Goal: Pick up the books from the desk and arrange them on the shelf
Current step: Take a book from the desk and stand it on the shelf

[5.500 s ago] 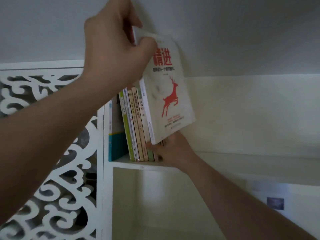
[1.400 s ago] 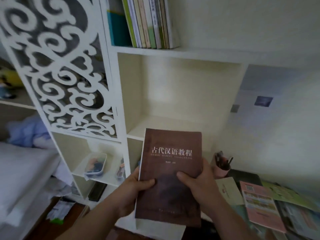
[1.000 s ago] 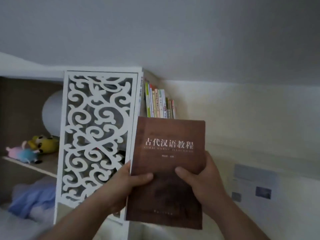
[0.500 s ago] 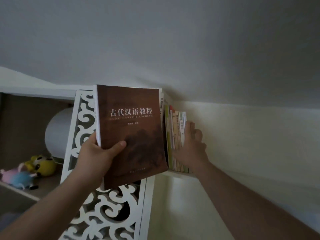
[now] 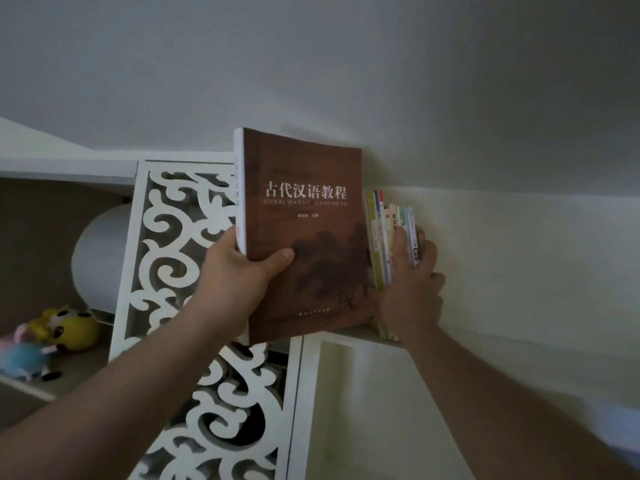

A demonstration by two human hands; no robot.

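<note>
Books fill the shelf; right hand seemingly grips them, left hand fingers clasp brown book.

We see the book held upright in the left hand, in front of the shelf and just left of the row of books standing on it, whose left part it hides. The right hand lies against that row from the front and right, its fingers reaching round the rightmost spines, with the wall behind and to the right. Left of the book stands the carved panel, and further left, in a lower compartment, a round lamp sits behind the plush toys.
</note>
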